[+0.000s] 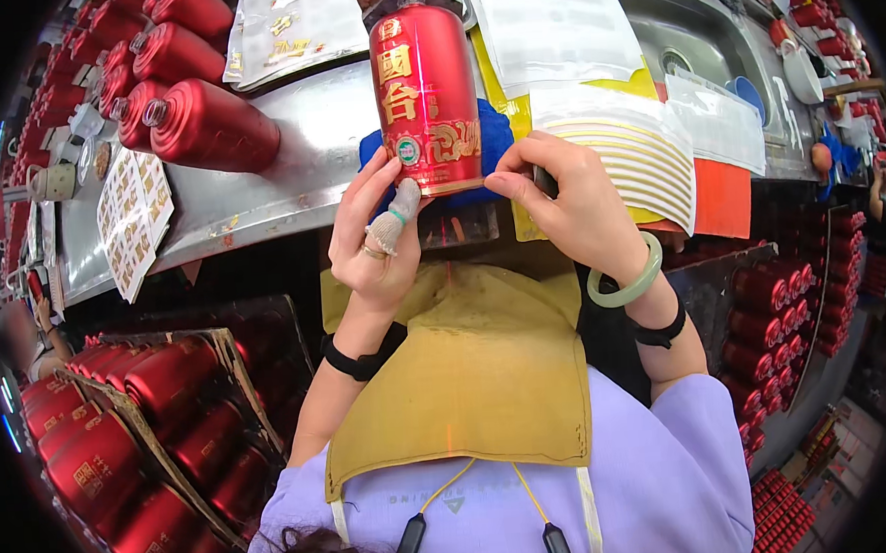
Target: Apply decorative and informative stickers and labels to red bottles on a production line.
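Observation:
A red bottle (428, 97) with gold characters, a gold pattern and a small round green-and-white mark lies on a blue cloth (497, 133), its neck pointing away from me. My left hand (373, 242) grips the lower left of the bottle, fingers along its side and a white-sleeved digit against its front. At the bottle's lower right, my right hand (571, 192) is closed in a pinch, fingertips close to its edge. Whatever those fingertips may hold is too small to make out. A green bangle (627, 271) circles my right wrist.
More red bottles (210, 128) lie on the metal bench (300, 134) at the left, beside a sheet of gold stickers (135, 214). Layered white sheets (611, 132) lie right of the bottle, before a steel sink (696, 28). Racked red bottles (98, 475) stand low on the left.

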`<state>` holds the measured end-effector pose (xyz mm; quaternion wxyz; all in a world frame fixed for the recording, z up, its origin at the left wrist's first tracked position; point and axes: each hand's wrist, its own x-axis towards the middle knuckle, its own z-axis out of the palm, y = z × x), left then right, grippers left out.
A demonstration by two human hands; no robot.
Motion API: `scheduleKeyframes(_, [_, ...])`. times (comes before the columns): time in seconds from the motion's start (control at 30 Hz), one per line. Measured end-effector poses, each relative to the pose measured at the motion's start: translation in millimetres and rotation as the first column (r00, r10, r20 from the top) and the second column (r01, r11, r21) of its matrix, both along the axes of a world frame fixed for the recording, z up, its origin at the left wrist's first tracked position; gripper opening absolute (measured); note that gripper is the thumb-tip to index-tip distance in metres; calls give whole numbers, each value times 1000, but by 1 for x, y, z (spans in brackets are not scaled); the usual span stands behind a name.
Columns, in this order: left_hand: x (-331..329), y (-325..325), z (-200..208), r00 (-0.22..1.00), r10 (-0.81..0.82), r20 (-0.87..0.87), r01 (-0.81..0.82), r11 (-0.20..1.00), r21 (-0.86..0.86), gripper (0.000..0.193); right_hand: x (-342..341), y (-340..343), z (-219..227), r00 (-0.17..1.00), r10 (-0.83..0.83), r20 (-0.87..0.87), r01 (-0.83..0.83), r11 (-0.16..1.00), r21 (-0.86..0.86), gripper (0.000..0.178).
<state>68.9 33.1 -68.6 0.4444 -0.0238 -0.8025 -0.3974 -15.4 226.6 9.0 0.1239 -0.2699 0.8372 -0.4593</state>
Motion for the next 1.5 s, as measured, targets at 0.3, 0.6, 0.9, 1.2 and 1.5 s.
scheduleKeyframes(0.3, [2,9,17,992,109,-67,-126,922,-366,35,0,2,-3,999,-12,32,12,1000,-12,19])
scheduleKeyframes(0.6, [4,-1,8,995,-79,62,72,992,107,31,5,3,15,1000,21,-8,-22,998,-63,13])
scheduleKeyframes(0.9, [7,-6,-1,1000,17,-9,-18,983,-182,44,0,4,5,999,-24,24,24,1000,-7,19])
scheduleKeyframes(1.2, [-4,0,21,999,-51,16,54,964,-259,32,-1,4,-3,999,-18,-28,18,1000,-2,18])
scheduleKeyframes(1.5, [6,0,-2,1000,-6,19,6,1000,-17,34,2,-1,1,1000,-19,-16,19,1000,-23,17])
